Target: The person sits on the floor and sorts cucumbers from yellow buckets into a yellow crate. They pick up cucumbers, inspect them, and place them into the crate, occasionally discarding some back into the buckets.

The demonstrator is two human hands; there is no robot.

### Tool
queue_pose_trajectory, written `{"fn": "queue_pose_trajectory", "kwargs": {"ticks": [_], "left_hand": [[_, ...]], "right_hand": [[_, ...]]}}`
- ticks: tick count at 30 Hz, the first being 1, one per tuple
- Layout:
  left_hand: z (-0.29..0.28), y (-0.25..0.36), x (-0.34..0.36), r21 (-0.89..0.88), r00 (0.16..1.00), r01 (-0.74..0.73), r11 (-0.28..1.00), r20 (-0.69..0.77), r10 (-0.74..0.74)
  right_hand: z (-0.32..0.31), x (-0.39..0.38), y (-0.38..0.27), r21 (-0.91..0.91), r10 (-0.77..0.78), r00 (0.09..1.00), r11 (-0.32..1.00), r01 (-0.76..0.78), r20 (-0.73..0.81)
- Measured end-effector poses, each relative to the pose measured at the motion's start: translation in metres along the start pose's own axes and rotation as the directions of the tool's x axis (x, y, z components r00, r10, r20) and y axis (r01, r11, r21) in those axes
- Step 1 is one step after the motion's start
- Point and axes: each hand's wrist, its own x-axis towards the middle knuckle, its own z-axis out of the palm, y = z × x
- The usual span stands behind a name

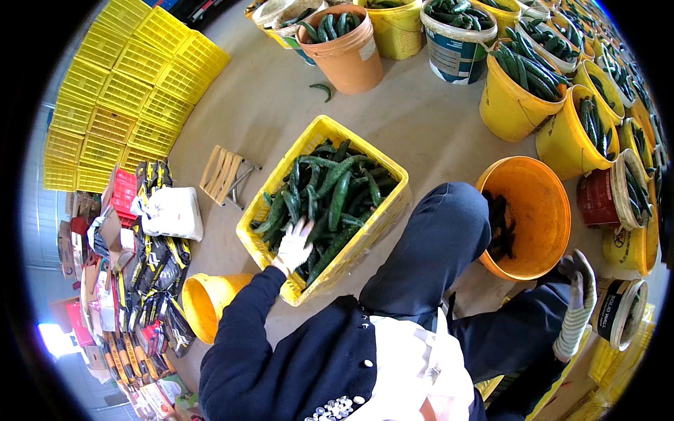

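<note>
A yellow slatted crate (397, 184) full of dark green cucumbers (338, 198) stands on the floor in front of me. My left hand (295, 244), in a pale knitted glove, lies on the cucumbers near the crate's lower-left side, its fingers spread and gripping none of them. Over by my right knee is my right hand (580, 284), in a striped glove with a grey palm. Its fingers are stretched out and nothing shows in them. Close to that hand an orange-yellow bucket (537, 210) leans open toward me, with a few dark cucumbers (500, 228) at its bottom.
Rows of buckets (519, 112) full of cucumbers line the far and right sides. One loose cucumber (321, 91) lies on the floor. Left are a folding stool (221, 174), a tipped yellow bucket (203, 305), a white sack (172, 212) and stacked yellow crates (123, 91).
</note>
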Motion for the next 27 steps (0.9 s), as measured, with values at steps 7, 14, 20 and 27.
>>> {"fn": "queue_pose_trajectory", "kwargs": {"ticks": [7,14,20,27], "left_hand": [[-0.052,0.059,0.034,-0.136,0.973,-0.056,0.989,-0.229,0.024],[-0.144,0.173,0.172,-0.378,0.82,-0.434,0.818,-0.541,0.185],[-0.181,0.396,0.292,-0.618,0.73,-0.59,0.52,-0.131,0.671],[0.12,0.45,0.346,-0.426,0.75,-0.381,0.82,0.377,0.544]], "right_hand": [[-0.036,-0.021,-0.003,-0.004,0.051,0.979,0.999,-0.053,-0.198],[-0.029,0.035,-0.026,0.061,-0.009,0.992,0.998,0.017,-0.125],[-0.048,0.032,0.018,0.067,0.13,0.932,0.991,-0.114,-0.339],[-0.051,0.019,0.018,-0.176,-0.15,0.891,0.981,0.08,-0.428]]}}
